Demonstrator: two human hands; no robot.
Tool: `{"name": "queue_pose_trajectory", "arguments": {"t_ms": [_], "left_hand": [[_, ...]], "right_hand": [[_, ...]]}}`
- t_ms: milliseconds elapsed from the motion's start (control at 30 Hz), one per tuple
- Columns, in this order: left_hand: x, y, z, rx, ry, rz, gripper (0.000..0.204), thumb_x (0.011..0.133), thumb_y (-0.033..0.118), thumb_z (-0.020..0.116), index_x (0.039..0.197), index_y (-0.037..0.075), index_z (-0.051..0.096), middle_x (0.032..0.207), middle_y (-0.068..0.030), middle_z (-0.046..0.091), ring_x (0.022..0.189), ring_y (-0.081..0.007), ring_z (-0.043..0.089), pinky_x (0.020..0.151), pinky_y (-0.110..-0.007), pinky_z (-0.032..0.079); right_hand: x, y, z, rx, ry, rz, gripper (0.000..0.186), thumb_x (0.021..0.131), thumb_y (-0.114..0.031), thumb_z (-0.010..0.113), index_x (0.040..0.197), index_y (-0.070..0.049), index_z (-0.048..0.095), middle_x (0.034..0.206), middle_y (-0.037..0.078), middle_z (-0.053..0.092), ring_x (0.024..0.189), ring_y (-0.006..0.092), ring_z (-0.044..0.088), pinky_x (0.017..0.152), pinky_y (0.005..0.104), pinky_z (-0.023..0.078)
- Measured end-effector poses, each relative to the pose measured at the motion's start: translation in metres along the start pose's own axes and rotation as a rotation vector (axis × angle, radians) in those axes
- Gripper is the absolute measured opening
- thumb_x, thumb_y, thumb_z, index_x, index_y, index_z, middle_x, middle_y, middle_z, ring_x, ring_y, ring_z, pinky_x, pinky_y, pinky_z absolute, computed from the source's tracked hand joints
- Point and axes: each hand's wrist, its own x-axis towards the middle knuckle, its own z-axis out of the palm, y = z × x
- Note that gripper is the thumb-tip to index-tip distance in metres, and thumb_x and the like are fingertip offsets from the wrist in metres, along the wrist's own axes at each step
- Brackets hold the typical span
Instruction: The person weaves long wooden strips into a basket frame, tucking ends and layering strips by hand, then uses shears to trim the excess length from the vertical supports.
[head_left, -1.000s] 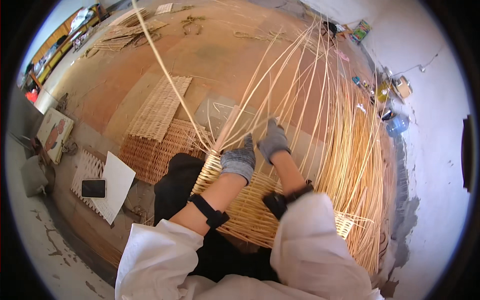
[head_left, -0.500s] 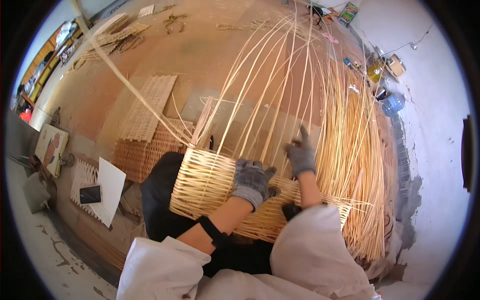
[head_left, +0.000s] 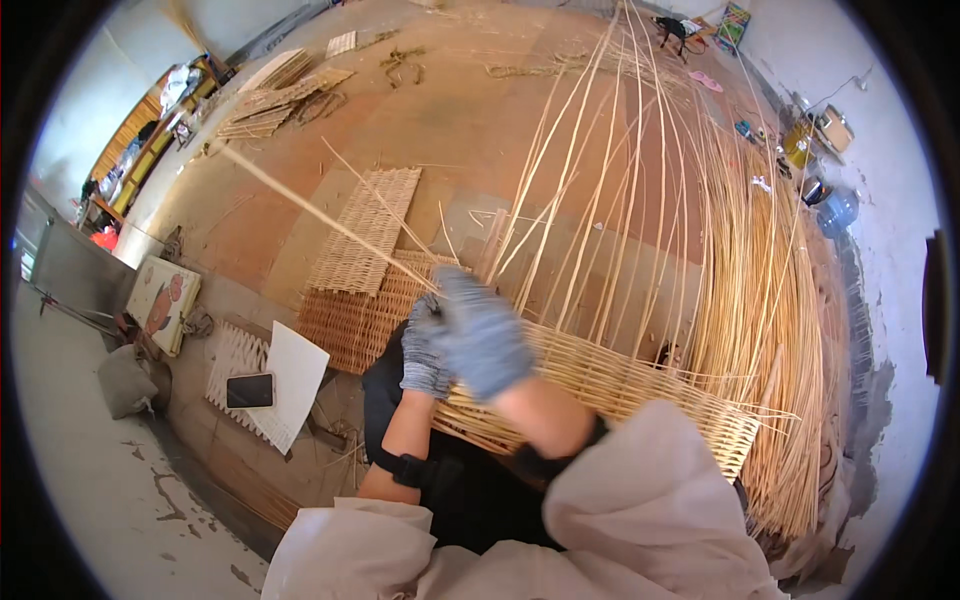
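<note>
A partly woven wicker panel (head_left: pixel 640 375) lies across my lap, pale strands packed in rows, with long upright rods (head_left: pixel 615 215) fanning away from its far edge. At its left end, my left hand (head_left: pixel 427 352), in a grey knit glove, is closed around the corner, partly covered by my other hand. My right hand (head_left: pixel 482 335), gloved alike, crosses over the left one and is smeared by motion; its fingers cannot be made out. A long loose wicker rod (head_left: pixel 320 215) runs from the far left to the fingertips of both hands. Another thin rod (head_left: pixel 380 200) slants in beside it.
A thick pile of loose rods (head_left: pixel 760 350) lies on the right. Finished woven panels (head_left: pixel 365 235) rest on the floor ahead to the left. Nearer left are a phone (head_left: pixel 250 390), a white board (head_left: pixel 298 375) and a cushioned stool (head_left: pixel 160 300). A water bottle (head_left: pixel 837 212) stands by the right wall.
My right hand has swung left from among the upright rods to the panel's left end. My left hand has shifted left to the corner. The view has turned slightly left.
</note>
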Motion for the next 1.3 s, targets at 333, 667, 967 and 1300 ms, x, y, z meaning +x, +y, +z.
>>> {"name": "queue_pose_trajectory", "arguments": {"t_ms": [333, 667, 967, 1300], "left_hand": [[-0.009, 0.024, -0.006, 0.489, -0.06, 0.398, 0.023, 0.066, 0.002, 0.065, 0.089, 0.004, 0.063, 0.086, -0.0091, 0.057, 0.08, -0.0207, 0.055, 0.072, -0.028, 0.044], [-0.013, 0.053, 0.032, 1.114, -0.184, 0.386, 0.031, 0.061, 0.03, 0.071, 0.085, 0.012, 0.065, 0.092, -0.0075, 0.048, 0.093, -0.0267, 0.042, 0.084, -0.038, 0.032], [-0.026, 0.068, 0.128, 1.445, -0.712, 0.236, 0.066, 0.07, 0.06, 0.052, 0.124, 0.024, 0.043, 0.116, -0.0135, 0.048, 0.113, -0.028, 0.04, 0.098, -0.052, 0.012], [-0.018, 0.047, 0.028, 0.334, 0.132, 0.324, 0.016, 0.08, 0.003, 0.054, 0.095, 0.0, 0.058, 0.084, -0.0105, 0.059, 0.077, -0.0195, 0.056, 0.073, -0.027, 0.046]], "right_hand": [[-0.04, 0.113, -0.036, -0.067, -0.132, 0.104, 0.014, 0.077, -0.012, 0.054, 0.09, -0.007, 0.058, 0.089, 0.013, 0.059, 0.081, 0.0235, 0.059, 0.073, 0.0303, 0.048], [-0.004, 0.152, -0.049, -0.472, -0.182, 0.396, 0.015, 0.075, -0.011, 0.056, 0.089, -0.005, 0.058, 0.078, 0.01, 0.059, 0.071, 0.0204, 0.057, 0.087, 0.0378, 0.041], [-0.023, 0.169, -0.096, -0.637, -0.075, 0.301, 0.048, 0.071, -0.009, 0.062, 0.116, -0.005, 0.047, 0.106, 0.019, 0.053, 0.093, 0.0266, 0.056, 0.078, 0.0329, 0.046], [-0.12, 0.101, -0.176, 0.453, 0.254, 1.147, 0.021, 0.081, -0.009, 0.055, 0.102, -0.003, 0.055, 0.083, 0.006, 0.057, 0.068, 0.0162, 0.059, 0.05, 0.0297, 0.054]]}}
